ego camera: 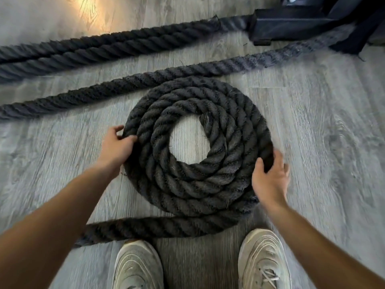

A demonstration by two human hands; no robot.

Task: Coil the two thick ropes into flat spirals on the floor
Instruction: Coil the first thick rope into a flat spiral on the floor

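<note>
The grey wood-look floor [323,142] carried everything, and the coil [200,184] lay flat on it as the landmark, about four turns wound around an open centre. Beyond the coil ran straight rope lengths [104,44] toward a dark metal frame [302,19], one length [145,80] passing just beside the coil's far edge. On the near side, the loose tail [156,226] left the outer turn and trailed off to the left, just ahead of two pale sneakers [263,259]. The left hand [117,148] gripped the coil's left rim, fingers curled onto the outer turn. The right hand [269,176] sat at the right rim, fingers loosely spread, thumb on the rope. To do the step well, I judged both hands should press the turns snug and turn the coil so the tail feeds in without riding up.
</note>
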